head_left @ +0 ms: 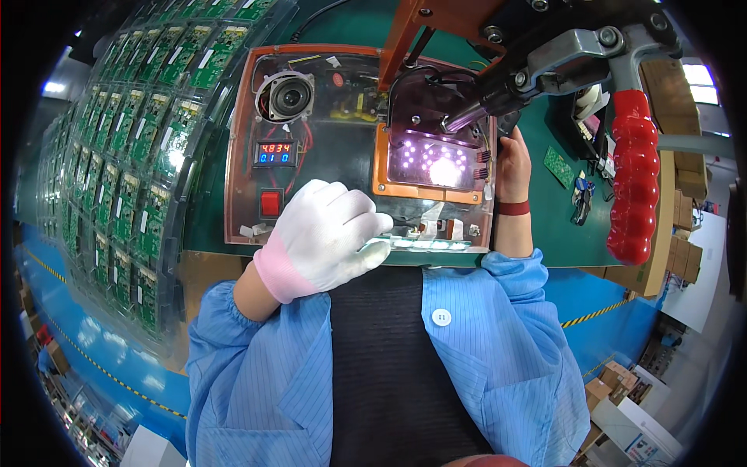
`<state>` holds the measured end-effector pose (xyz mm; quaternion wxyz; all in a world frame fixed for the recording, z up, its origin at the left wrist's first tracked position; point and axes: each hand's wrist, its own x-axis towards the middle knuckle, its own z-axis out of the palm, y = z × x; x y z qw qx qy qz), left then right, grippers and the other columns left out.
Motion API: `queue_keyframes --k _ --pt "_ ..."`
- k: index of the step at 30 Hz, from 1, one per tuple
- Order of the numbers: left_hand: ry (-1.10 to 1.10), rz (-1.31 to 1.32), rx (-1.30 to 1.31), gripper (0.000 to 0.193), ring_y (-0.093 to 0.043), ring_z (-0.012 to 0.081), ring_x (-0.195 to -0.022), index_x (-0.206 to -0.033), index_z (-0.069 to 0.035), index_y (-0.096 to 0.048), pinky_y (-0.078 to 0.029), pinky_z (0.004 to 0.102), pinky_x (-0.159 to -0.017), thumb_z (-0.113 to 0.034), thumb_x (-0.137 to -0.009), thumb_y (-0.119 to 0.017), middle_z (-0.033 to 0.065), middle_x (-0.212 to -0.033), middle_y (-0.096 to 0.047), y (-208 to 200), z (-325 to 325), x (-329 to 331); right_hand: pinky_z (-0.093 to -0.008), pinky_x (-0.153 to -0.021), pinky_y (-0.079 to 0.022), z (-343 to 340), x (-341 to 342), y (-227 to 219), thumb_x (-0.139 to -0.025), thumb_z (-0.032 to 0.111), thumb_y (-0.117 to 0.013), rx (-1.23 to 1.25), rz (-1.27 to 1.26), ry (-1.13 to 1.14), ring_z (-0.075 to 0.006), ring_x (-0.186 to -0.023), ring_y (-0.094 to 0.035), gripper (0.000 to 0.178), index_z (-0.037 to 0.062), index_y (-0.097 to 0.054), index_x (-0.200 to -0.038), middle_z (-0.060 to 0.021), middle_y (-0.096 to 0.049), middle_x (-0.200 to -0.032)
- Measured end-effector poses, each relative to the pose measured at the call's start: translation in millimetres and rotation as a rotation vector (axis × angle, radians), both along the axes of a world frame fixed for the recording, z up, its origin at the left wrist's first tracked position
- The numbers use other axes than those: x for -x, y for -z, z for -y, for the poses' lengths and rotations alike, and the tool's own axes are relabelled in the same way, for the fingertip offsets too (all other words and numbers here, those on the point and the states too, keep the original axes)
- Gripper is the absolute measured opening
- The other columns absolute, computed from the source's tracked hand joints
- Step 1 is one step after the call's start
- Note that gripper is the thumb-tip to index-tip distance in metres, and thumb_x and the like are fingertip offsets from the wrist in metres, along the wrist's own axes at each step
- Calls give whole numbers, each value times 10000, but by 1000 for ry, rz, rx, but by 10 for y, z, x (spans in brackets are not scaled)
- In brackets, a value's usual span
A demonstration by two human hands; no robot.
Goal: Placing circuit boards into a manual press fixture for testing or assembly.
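My left hand [331, 233], in a white glove with a pink cuff, hovers over the front edge of a clear-topped test box [342, 171]. Its fingers are bent, the thumb stands apart from the index finger, and I see nothing held. Small dark wires [405, 222] lie just beyond the index fingertip. My bare right hand [513, 167], with a red band at the wrist, is at the box's right side beside a dark part; its fingertips are hidden. Under the fixture's clear pressing plate [436, 159], which is framed in orange, several white-purple lights glow.
A toggle clamp with a red handle [634, 179] overhangs the right side. The box carries a speaker [285, 97], a lit digital meter [275, 153] and a red switch [270, 204]. Trays of green circuit boards [128, 156] fill the left; a loose board [559, 166] lies right.
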<state>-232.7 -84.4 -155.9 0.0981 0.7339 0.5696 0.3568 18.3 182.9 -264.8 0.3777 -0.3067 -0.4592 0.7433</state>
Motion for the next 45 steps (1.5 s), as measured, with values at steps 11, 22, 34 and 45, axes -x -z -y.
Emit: queue_keyframes --k 11,22,34,45 --pt "14 11 31 238 -523 200 -724 -981 -105 -670 -387 343 -712 -193 -769 -736 25 -899 -616 -16 12 41 -258 -909 -492 109 152 -88 -916 5 -352 -66 27 107 -197 -1091 -636 524 35 -468 -1426 -127 -604 -1338" --pt "25 17 50 240 -549 199 -736 -983 -101 -672 -400 339 -718 -186 -769 -738 27 -891 -617 -22 21 54 -243 -845 -497 27 64 33 -962 26 -447 -138 42 58 -172 -1004 -638 455 32 -470 -1416 -118 -618 -1264" --pt "23 24 25 227 -542 196 -731 -981 -105 -672 -397 335 -720 -210 -792 -741 25 -886 -604 -52 55 14 -224 -668 -455 180 -26 -127 -980 81 -553 -137 -99 80 -121 -773 -568 319 -1 -548 -1288 -75 -615 -965" --pt "5 3 17 219 -538 194 -727 -988 -112 -675 -394 331 -705 -221 -809 -735 19 -888 -590 -61 105 42 -252 -623 -400 1219 58 -1377 -722 20 -758 -824 439 -403 -165 -657 -488 272 21 -602 -944 -80 -556 -875"
